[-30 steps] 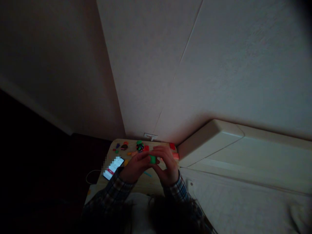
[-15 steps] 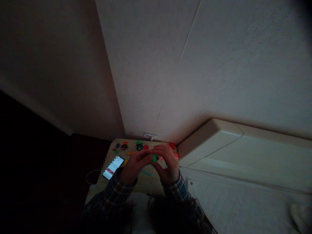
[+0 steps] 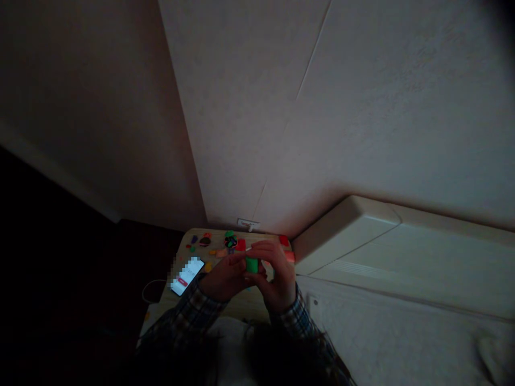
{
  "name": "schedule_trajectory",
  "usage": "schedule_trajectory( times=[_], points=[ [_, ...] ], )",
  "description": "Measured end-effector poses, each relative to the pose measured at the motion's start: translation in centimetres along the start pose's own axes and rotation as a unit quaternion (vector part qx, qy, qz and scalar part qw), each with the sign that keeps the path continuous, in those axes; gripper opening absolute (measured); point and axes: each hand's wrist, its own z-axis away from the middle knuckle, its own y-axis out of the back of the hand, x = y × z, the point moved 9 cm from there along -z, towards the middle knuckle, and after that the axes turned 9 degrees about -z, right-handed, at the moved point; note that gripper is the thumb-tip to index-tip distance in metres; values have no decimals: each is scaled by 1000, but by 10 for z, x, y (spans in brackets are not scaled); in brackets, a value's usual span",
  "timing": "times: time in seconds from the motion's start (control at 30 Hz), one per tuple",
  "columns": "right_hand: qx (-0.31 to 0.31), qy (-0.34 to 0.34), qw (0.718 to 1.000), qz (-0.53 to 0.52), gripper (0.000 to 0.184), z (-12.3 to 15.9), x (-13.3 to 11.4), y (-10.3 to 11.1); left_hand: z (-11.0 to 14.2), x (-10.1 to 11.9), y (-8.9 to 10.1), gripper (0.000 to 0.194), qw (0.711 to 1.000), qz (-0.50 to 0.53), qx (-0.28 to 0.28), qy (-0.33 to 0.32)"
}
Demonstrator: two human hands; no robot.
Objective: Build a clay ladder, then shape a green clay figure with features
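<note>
Between my two hands, above the small wooden table [image 3: 245, 308], is a smooth green lump [image 3: 251, 265] that looks like modelling clay. My right hand [image 3: 280, 281] curves around it, with fingers above and thumb below. The fingers of my left hand [image 3: 222, 279] press against its left side. On the tabletop beyond lie a dark round piece with green bits [image 3: 230, 242], a red piece [image 3: 241, 245] and a brown round piece [image 3: 205, 243]. A yellow lump [image 3: 208, 266] sits close to my left hand. My fingers partly hide the green lump.
A lit phone [image 3: 187, 277] lies on the table's left side, with a white cable [image 3: 149, 284] beside the table. Red [image 3: 284, 240] and pink [image 3: 289, 256] pieces lie at the right edge. A pale headboard [image 3: 362, 241] and bed stand right; a wall rises behind.
The green lump has turned in my fingers and shows more of its face. My left hand has shifted slightly right and down, covering most of the light-blue strip on the table.
</note>
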Motion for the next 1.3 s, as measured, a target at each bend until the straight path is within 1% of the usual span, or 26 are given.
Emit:
schedule_trajectory(
  times=[0.13,0.23,0.3,0.5,0.67,0.77,0.9,1.07,1.2,1.3],
  points=[
    [6,-1,1000,-14,19,-2,-3,-1,1,-3,-5,33,999,38,-36,-11],
    [7,-2,1000,-30,19,-2,-5,-3,1,-2,-6,31,997,36,-55,-32],
    [7,-5,999,-36,20,-2,-6,-4,1,0,-6,30,997,31,-53,-39],
    [11,-5,999,-41,20,-3,-7,-4,0,-1,-5,31,998,37,-40,-33],
    [6,-1,999,-37,20,-4,-9,-4,1,1,-8,30,997,35,-57,-36],
    [10,-3,999,-37,19,-5,-8,-3,2,2,-8,30,997,37,-51,-38],
    [9,-7,999,-38,17,-4,-7,-4,0,-2,-4,30,997,42,-48,-36],
    [8,-3,999,-37,18,-5,-8,-5,-3,-9,0,29,997,56,-43,-19],
    [7,1,999,-41,19,-6,-8,-6,-1,-7,-1,29,998,62,-28,-18],
    [11,2,999,-52,20,-4,-8,-6,-1,-6,-3,30,998,59,-31,-22]
  ],
)
